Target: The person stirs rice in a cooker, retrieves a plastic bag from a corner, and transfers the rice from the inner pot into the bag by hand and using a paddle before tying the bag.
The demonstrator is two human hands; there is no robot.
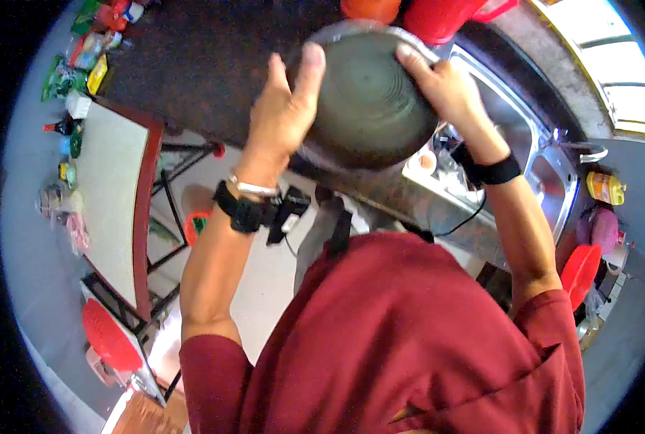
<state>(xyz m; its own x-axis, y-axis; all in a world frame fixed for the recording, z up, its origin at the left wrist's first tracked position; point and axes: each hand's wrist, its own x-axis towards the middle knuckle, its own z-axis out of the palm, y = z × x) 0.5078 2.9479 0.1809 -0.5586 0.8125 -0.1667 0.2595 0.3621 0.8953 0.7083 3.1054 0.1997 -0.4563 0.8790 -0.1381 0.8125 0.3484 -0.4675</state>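
Note:
A round, dark metal pan or bowl (pixel 374 103) with concentric rings on its surface is raised over the dark countertop (pixel 192 70). At its left edge, my left hand (pixel 285 111) rests against the side with thumb and fingers spread; its grip is partly hidden. My right hand (pixel 447 89) grips the upper right rim, thumb on the near face and the other fingers out of sight. Both wrists wear black straps, and the vessel is slightly blurred.
A stainless steel sink (pixel 539 163) lies to the right beside a white tray (pixel 452 190) of small items. Red plastic containers (pixel 444 19) stand at the back. Packets and bottles line the wall behind a white table (pixel 105 190) at left. A yellow jug (pixel 605 188) is beyond the faucet.

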